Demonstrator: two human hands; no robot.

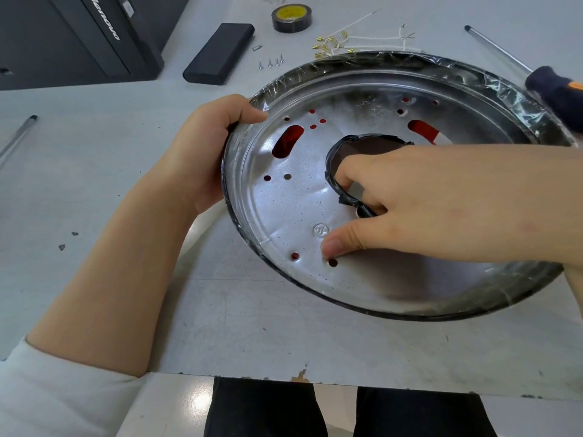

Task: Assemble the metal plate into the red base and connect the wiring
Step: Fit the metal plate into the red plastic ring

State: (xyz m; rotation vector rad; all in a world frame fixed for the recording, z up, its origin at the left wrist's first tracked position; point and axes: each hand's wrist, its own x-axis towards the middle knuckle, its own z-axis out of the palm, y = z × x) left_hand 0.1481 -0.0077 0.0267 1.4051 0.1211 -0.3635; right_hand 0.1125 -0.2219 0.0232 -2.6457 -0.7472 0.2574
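Both hands clamp the round silver metal plate (pixel 296 197), left hand (pixel 202 152) on the rim, right hand (pixel 410 200) hooked in its centre hole, so careless seating may pinch wires.

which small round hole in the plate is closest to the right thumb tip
The hole just below the thumb, at the metal plate's near edge; its neighbour sits further left.

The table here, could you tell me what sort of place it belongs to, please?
Probably a small repair or assembly workbench: a worn table holds a screwdriver, a tape roll, loose screws and brass wire connectors beside the metal plate.
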